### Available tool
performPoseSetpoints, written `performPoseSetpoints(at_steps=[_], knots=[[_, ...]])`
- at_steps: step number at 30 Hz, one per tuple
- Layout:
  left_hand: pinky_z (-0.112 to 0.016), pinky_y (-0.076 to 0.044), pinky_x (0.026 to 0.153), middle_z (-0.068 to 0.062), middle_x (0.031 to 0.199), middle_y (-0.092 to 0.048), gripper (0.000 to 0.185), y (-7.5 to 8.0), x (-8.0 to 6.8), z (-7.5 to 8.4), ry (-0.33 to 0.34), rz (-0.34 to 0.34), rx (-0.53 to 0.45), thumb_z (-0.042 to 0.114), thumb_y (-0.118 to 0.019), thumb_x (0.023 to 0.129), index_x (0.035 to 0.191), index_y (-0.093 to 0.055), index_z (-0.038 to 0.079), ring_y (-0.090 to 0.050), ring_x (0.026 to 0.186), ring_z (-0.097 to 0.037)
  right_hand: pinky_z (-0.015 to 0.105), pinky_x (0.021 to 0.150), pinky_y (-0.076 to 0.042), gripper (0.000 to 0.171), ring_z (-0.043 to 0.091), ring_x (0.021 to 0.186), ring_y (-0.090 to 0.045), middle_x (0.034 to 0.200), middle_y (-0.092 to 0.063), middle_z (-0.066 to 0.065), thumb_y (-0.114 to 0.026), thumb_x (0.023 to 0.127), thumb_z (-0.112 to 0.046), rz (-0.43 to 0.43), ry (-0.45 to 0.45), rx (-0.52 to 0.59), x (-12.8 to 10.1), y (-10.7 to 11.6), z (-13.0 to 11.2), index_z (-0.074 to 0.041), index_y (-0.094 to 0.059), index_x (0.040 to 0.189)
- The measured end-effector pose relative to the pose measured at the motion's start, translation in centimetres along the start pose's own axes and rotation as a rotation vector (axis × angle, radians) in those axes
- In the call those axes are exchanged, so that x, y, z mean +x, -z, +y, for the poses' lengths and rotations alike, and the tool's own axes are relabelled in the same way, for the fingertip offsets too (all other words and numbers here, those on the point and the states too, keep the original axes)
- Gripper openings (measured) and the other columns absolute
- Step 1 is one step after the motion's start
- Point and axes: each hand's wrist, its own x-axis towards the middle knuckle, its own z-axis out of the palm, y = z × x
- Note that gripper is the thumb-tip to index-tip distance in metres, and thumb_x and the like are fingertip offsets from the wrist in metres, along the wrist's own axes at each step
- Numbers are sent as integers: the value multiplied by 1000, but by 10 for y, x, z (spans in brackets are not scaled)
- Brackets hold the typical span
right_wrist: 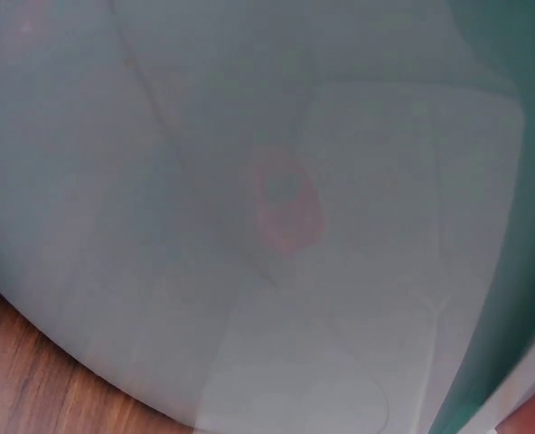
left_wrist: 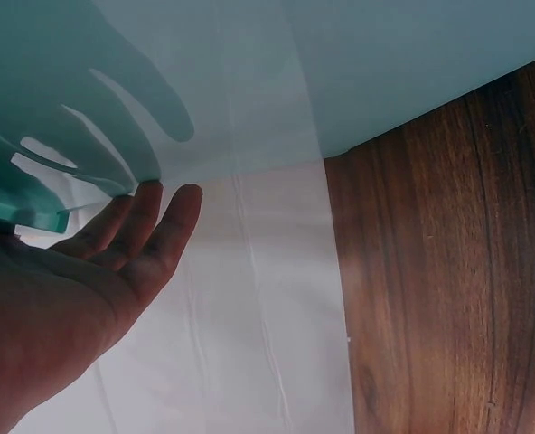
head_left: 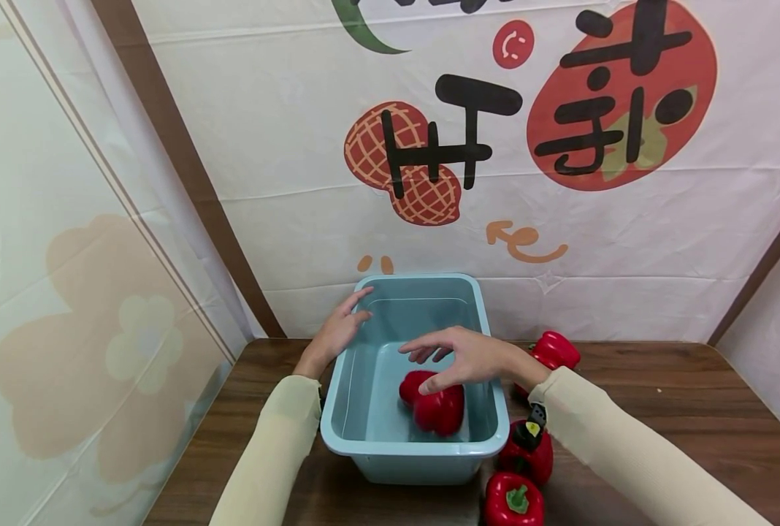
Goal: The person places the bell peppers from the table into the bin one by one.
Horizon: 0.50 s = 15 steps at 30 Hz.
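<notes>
In the head view a light blue plastic basin (head_left: 423, 448) stands on the wooden table, with a red bell pepper (head_left: 444, 416) on its floor. My left hand (head_left: 337, 332) is at the basin's left rim, fingers extended forward. The left wrist view shows that hand (left_wrist: 78, 289) with its fingertips right at the basin's outer wall (left_wrist: 412, 81). Over the right side of the basin, my right hand (head_left: 462, 354) hovers with loosely bent fingers above the pepper and partly covers it. Basin wall (right_wrist: 159, 235) fills most of the right wrist view, with a faint red patch on it.
Several more red bell peppers lie outside the basin on its right, one (head_left: 515, 500) near the front and another (head_left: 557, 351) at the back, partly behind my right forearm. A printed cloth backdrop (head_left: 285, 219) rises behind the wooden table (head_left: 679, 424).
</notes>
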Motion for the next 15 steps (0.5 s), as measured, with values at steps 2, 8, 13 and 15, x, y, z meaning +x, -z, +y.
performPoseSetpoints(at_steps=[2,8,13,15], knots=[[-68,-27,110,-8,165,-14,54,0,0,0,-4,4,3,23,-40,103,156,-30,26,-29,143,-41,36,95,-52,68,24,118,-60,132,-63,0,-75,83,-37,8,11,-5,0,0,0,-17,-52,144],[-69,-27,109,-8,165,-16,54,2,0,0,-7,9,19,25,-40,103,156,-30,27,-30,142,-41,36,96,-52,66,15,115,-61,130,-64,-7,-76,83,-37,46,21,42,-2,-1,0,-22,-54,143],[-68,-31,108,-11,165,-15,55,1,-4,6,3,-2,25,23,-40,103,157,-29,23,-32,140,-43,35,91,-55,63,17,114,-62,128,-65,-5,-75,84,-35,89,45,97,-5,-1,4,-18,-55,141],[-67,-30,109,-11,165,-14,55,1,-3,6,4,-6,21,23,-40,103,157,-28,23,-32,141,-43,35,88,-56,62,19,113,-63,128,-65,-2,-75,85,-34,113,49,112,-7,0,5,-15,-55,141]])
